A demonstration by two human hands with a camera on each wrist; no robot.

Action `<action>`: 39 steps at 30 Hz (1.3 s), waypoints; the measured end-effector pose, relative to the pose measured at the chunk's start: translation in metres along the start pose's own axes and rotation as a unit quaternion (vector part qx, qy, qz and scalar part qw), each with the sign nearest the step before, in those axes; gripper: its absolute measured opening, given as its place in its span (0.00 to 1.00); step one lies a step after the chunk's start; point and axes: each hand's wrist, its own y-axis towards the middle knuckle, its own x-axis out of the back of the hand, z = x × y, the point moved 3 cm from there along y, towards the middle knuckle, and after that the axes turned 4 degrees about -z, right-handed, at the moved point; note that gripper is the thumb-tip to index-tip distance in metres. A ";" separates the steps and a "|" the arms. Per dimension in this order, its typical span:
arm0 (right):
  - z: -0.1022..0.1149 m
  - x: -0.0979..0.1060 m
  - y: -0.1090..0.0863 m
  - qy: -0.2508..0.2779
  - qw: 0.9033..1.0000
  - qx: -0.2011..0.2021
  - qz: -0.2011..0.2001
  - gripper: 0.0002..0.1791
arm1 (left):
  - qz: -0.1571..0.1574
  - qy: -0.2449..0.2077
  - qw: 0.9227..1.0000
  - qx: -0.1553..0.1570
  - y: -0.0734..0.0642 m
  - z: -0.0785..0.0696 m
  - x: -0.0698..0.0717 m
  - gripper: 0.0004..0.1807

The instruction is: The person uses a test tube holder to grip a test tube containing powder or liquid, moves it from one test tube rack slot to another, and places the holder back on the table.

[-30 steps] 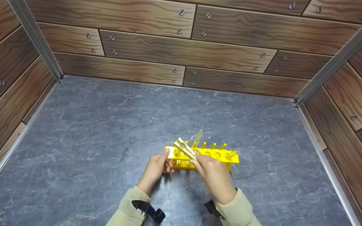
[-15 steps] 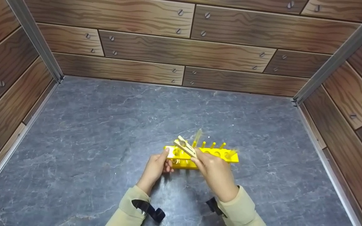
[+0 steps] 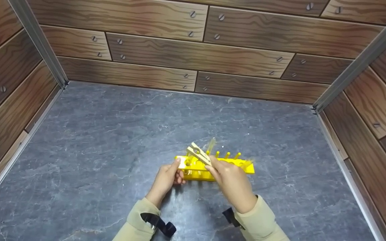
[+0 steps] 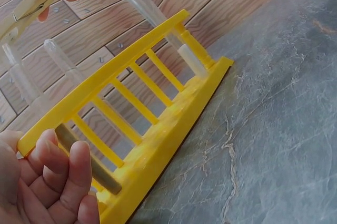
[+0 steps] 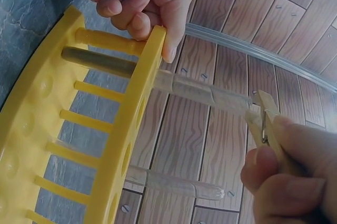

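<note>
My left hand [image 3: 166, 177] holds the left end of a yellow test tube rack [image 5: 113, 145], thumb on the top bar and fingers curled below it. Between thumb and fingers, my right hand [image 3: 233, 179] pinches a wooden test tube clamp [image 3: 198, 154]. In the right wrist view the clamp's tips are at the mouth of a clear test tube [image 5: 197, 91] standing in the rack's left end; whether they grip it I cannot tell. Dark contents fill that tube's lower part. Another clear tube [image 5: 174, 184] rises behind the rack, rounded end up.
At the rack's right end leans a tube with whitish contents [image 4: 192, 61]. Several yellow pegs [image 3: 228, 155] line the rack's back. The rack stands on a grey marbled tabletop [image 3: 112, 140], enclosed by wood-patterned walls [image 3: 196, 50].
My right hand has shifted slightly to the right, and the clamp has risen a little with it. The left hand and the rack have stayed in place.
</note>
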 end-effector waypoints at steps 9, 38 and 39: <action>-0.003 0.002 -0.002 -0.005 1.000 -0.005 0.004 0.16 | 0.000 0.005 1.000 0.006 -0.003 0.001 0.000 0.30; -0.017 0.015 -0.006 -0.007 0.999 -0.039 0.020 0.17 | 0.000 0.019 1.000 0.000 -0.019 -0.028 -0.001 0.28; -0.017 0.015 -0.006 -0.008 0.999 -0.040 0.022 0.18 | -0.001 0.020 1.000 0.000 -0.019 -0.028 -0.001 0.28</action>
